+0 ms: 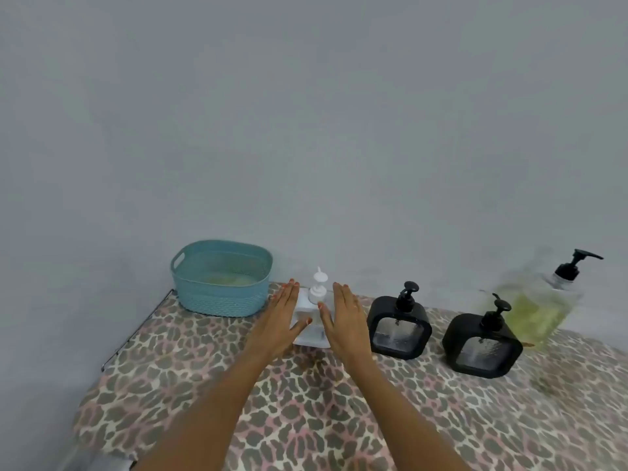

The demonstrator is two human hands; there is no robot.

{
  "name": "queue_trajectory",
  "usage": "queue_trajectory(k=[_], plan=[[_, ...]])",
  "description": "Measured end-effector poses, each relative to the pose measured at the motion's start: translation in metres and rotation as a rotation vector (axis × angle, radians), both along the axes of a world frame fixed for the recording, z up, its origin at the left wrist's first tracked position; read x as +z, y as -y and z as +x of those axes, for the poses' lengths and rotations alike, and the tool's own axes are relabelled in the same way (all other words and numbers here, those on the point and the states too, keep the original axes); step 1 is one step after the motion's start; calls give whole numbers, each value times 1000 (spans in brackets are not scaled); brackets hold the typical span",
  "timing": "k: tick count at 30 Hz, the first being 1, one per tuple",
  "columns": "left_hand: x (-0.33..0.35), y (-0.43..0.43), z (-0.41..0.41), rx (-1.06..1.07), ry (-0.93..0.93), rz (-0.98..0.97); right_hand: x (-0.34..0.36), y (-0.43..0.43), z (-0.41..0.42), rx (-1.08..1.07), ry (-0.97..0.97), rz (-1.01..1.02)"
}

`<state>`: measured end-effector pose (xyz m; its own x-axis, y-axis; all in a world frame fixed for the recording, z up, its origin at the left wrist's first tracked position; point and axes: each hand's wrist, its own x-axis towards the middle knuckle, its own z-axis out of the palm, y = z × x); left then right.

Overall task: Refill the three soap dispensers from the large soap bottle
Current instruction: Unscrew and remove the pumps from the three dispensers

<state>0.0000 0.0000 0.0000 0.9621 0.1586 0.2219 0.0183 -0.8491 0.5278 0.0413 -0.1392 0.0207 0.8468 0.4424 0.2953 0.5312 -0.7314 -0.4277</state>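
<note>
— So, are the hands holding anything?

— No. Left hand [283,317] and right hand [343,317] are flat with straight fingers, either side of the white dispenser [312,331], at the far middle of the leopard-print cloth [306,419]. Thumbs lie across its front; whether the palms touch it, I can't tell.

— How does it stand?

— Upright, long axis vertical, pump on top.

— Around it?

— Large soap bottle [540,307] far right, blurred, yellow-green inside, spout pointing right. Teal basket [217,300] just left of the left hand. First black dispenser [399,326] just right of the right hand, second black dispenser [482,346] further right, nearer.
</note>
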Motion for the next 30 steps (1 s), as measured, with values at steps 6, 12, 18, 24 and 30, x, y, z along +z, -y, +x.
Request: queue_trajectory(k=[6, 12, 18, 24, 30], plan=[[4, -4, 20, -40, -8, -174, 5, -14, 25, 7, -38, 167], [-2, -16, 26, -62, 16, -286, 5, -24, 36, 17, -125, 294], [1, -21, 28, -61, 58, -431, 14, -21, 40, 64, -190, 296], [-1, -23, 31, -65, 83, -462, 18, -21, 47, 137, -203, 232], [-1, -24, 31, -75, 80, -456, 25, -13, 57, 238, -401, 238]])
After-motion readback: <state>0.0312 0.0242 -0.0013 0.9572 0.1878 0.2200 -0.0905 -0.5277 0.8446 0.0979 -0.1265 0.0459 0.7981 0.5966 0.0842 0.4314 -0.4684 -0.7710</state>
